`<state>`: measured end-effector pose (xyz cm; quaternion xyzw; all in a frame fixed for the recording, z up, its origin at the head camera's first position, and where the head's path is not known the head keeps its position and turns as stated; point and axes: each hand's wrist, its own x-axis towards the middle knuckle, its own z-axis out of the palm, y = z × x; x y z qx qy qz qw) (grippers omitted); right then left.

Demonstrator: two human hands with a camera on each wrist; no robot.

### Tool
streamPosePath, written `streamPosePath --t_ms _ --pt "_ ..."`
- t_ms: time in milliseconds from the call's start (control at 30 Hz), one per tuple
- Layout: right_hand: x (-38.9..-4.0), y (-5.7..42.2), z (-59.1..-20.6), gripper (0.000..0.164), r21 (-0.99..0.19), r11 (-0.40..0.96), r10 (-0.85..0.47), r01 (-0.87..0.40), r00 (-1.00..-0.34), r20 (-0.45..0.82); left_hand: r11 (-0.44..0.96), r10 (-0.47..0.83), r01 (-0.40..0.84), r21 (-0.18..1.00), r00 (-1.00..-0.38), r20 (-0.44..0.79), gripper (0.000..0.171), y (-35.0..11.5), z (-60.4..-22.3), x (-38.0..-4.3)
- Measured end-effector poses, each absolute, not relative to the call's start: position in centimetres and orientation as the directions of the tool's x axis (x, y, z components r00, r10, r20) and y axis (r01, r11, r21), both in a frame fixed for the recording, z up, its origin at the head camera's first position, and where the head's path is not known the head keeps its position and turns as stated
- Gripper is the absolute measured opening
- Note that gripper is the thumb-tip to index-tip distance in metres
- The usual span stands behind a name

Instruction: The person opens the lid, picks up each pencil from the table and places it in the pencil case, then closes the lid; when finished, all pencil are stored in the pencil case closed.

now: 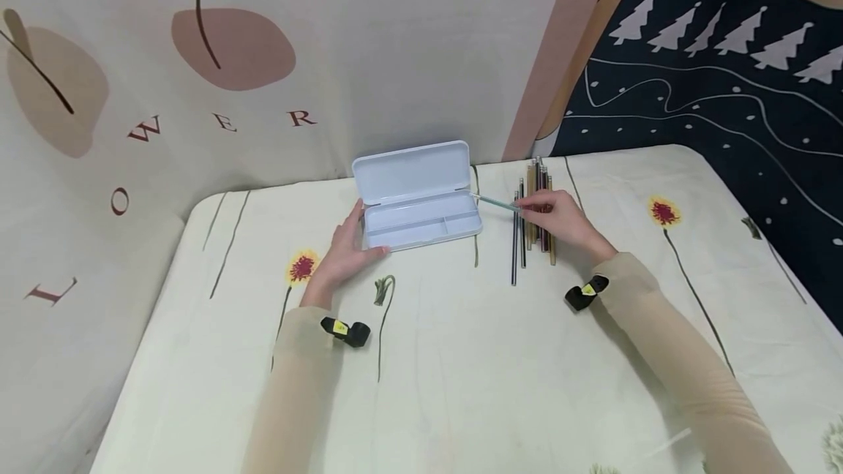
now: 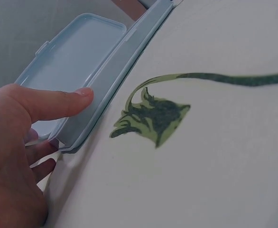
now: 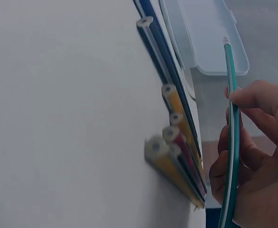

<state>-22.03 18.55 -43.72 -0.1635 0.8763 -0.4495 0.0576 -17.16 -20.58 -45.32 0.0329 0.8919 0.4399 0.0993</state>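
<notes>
Over there the right hand (image 1: pixel 560 219) has its grip pinched on a teal pencil (image 1: pixel 495 202), far end near the open pale-blue pencil case (image 1: pixel 421 212), whose left end the left hand (image 1: pixel 344 254) clasps, while loose pencils (image 1: pixel 530 236) lie beneath the right on flower-printed cloth (image 1: pixel 448 357).

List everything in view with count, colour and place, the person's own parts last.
Pencil case: one, pale blue, open, near the middle of the head view
Green pencil: one, green and white, held up, one end toward the pencil case
Loose pencils: several, too overlapped to count; dark blue, golden, dark red; right of the pencil case
Tablecloth: one, white with printed flowers, beneath the pencil case
Backdrop: one, whitish with beige and pink shapes, behind
Dark cloth: one, navy with white trees, back right
Wrist cameras: two, black with yellow labels, one per arm
Sleeves: two, beige, foreground
Left hand: one, bare, gripping the pencil case's near left corner
Right hand: one, bare, pinching the green pencil
</notes>
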Motion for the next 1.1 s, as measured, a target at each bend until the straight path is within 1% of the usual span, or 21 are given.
streamPosePath --t_ms 167,500,733,1100 --pt "-22.3 17.1 -43.7 0.022 -0.819 0.528 -0.333 -0.225 -0.942 0.044 0.612 0.14 -0.036 0.79 -0.978 -0.153 0.101 -20.6 -45.3 -17.1" --pt "-22.8 14.2 -43.5 0.021 -0.833 0.481 -0.378 -0.275 -0.922 0.086 0.611 0.139 -0.032 0.791 -0.979 -0.147 0.101 -20.6 -45.3 -17.1" --pt "-23.1 12.2 -42.8 0.019 -0.849 0.419 -0.421 -0.322 -0.897 0.132 0.615 0.137 -0.028 0.788 -0.98 -0.142 0.101 -20.7 -45.4 -17.0" --pt "-24.2 8.8 -42.8 0.018 -0.841 0.417 -0.48 -0.346 -0.869 0.12 0.599 0.132 -0.022 0.801 -0.983 -0.126 0.101 -20.8 -45.6 -17.0"
